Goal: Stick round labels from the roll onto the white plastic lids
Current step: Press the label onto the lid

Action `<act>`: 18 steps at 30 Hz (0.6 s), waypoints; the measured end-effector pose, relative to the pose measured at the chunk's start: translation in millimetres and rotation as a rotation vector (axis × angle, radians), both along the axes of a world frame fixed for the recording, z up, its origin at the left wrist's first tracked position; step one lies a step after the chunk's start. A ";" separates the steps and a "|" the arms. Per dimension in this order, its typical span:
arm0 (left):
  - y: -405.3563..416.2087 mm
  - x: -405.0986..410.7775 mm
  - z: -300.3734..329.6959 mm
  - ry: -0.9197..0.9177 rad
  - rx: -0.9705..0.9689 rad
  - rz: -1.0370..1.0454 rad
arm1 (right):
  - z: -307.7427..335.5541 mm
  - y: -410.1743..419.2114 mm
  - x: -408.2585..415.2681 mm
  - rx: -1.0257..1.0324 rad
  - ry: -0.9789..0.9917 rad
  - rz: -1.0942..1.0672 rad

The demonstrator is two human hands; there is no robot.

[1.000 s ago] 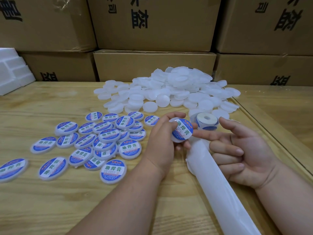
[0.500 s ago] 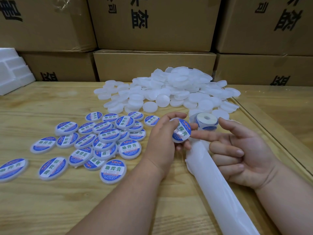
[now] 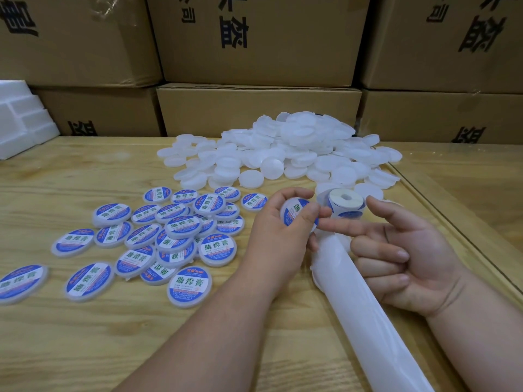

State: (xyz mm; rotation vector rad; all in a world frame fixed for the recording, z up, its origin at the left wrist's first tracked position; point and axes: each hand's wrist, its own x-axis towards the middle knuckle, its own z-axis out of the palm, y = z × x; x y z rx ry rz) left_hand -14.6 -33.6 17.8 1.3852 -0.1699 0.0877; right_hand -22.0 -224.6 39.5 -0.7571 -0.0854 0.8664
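single head-worn view, looking forward and down, close over the wooden table (image 3: 85, 349), cardboard boxes (image 3: 254, 38) behind

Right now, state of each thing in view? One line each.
left hand: grips a labelled lid, thumb over the label
held lid: label on, tilted, off the table
right hand: index finger out touching the held lid, other fingers curled, holds nothing
label roll: on the table, partly unwound
backing strip: trails from the roll, bare
labelled lids: spread flat, some overlapping
blank lids: heaped, unlabelled
cardboard boxes: closed, stacked
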 end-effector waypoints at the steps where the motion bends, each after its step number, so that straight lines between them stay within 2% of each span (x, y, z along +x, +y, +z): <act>1: -0.2 0.1 -0.4 -0.002 -0.001 0.003 | -0.2 -0.2 0.0 -0.007 -0.003 -0.012; 7: 0.4 3.0 -1.8 -0.018 -0.062 0.107 | 1.6 -4.3 0.0 0.047 -0.040 -0.003; 18: 7.6 2.8 4.4 0.116 -0.134 0.138 | -3.2 1.4 7.0 -0.101 -0.083 -0.507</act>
